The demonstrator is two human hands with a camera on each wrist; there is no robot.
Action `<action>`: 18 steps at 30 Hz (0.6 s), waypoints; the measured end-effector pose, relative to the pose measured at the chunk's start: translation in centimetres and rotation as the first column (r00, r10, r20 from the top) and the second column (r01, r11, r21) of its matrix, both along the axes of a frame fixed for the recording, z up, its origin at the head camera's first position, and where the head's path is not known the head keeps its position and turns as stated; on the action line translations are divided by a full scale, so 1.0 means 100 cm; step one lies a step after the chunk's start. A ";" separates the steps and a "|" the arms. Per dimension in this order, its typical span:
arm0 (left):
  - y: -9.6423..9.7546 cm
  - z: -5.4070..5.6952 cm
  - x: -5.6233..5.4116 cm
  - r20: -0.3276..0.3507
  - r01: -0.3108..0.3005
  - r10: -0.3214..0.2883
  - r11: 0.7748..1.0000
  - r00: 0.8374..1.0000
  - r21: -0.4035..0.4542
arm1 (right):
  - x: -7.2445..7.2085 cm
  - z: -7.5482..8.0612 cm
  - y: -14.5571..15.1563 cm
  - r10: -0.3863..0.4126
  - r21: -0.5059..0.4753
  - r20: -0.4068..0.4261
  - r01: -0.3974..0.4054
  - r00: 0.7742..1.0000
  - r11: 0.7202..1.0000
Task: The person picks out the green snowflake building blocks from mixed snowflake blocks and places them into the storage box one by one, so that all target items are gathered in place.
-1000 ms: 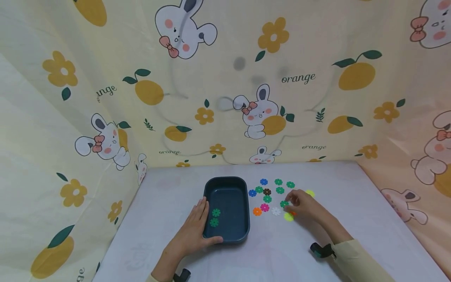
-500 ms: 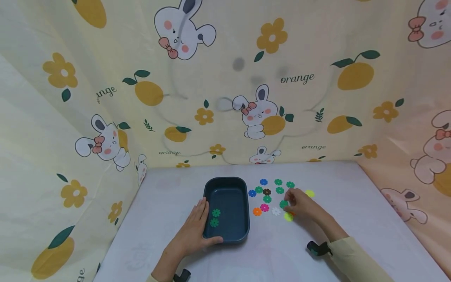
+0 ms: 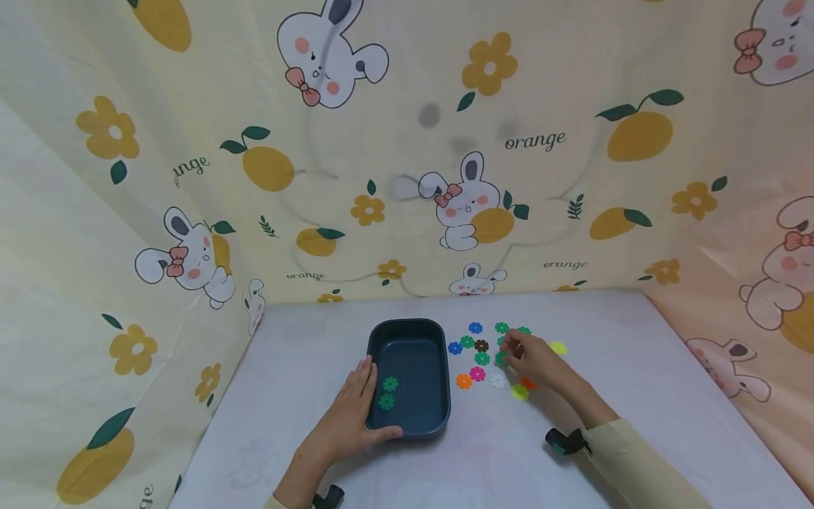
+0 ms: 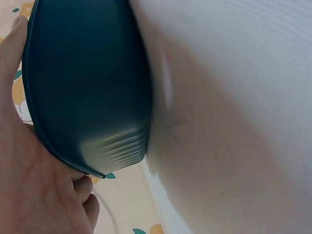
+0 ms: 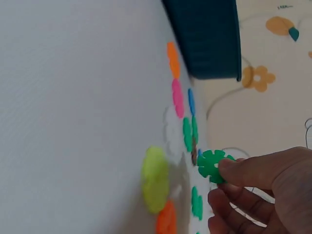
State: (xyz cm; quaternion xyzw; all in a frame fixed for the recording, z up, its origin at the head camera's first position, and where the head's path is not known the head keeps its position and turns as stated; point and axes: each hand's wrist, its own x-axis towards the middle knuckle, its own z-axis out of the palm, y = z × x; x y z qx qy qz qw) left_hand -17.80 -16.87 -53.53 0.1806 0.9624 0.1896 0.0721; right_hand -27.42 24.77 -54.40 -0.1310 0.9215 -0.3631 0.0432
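Observation:
My right hand point(image 3: 535, 359) pinches a green flower-shaped plastic disc point(image 5: 210, 165) between thumb and fingers, just above the table, as the right wrist view shows. Around it lie more discs: a white one point(image 3: 498, 380), a yellow one point(image 3: 520, 392) and an orange-red one partly under the hand. My left hand point(image 3: 346, 406) rests against the dark blue rectangular tray point(image 3: 446, 396), with straight fingers along its left side and the thumb at the near rim. Inside the tray lie two green discs point(image 3: 387, 392). In the left wrist view the tray's outer wall point(image 4: 92, 87) fills much of the picture.
Right of the tray lie blue point(image 3: 455, 348), brown point(image 3: 481, 346), pink point(image 3: 478, 374), orange point(image 3: 464, 382) and several green discs on the white table point(image 3: 280, 396). Another yellow disc point(image 3: 559, 348) lies beyond my right hand. A printed cloth point(image 3: 394, 233) hangs behind.
My right hand has taken up a green disc and moved slightly left and away from me, uncovering more of the near yellow and orange-red discs. The left hand and tray have stayed put.

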 end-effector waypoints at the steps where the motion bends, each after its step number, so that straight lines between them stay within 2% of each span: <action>1: 0.000 0.000 0.000 0.000 0.001 -0.001 1.000 1.000 0.002 | -0.001 0.002 -0.002 0.002 -0.006 -0.015 -0.002 1.000 1.000; 4: -0.001 0.000 -0.001 -0.008 0.007 -0.007 1.000 1.000 -0.002 | -0.003 0.008 -0.010 0.013 -0.033 -0.054 -0.015 0.998 0.999; 9: -0.002 0.000 -0.002 -0.020 0.016 -0.016 1.000 1.000 0.003 | -0.006 0.020 -0.027 0.019 -0.130 -0.062 -0.027 0.998 0.991; 14: -0.003 -0.002 -0.003 -0.014 0.019 -0.019 1.000 1.000 -0.001 | -0.009 0.028 -0.047 0.048 -0.262 -0.049 -0.059 0.998 0.963; 18: -0.003 -0.003 -0.003 -0.010 0.022 -0.022 1.000 1.000 -0.004 | -0.009 0.035 -0.064 0.095 -0.331 -0.055 -0.108 0.994 0.938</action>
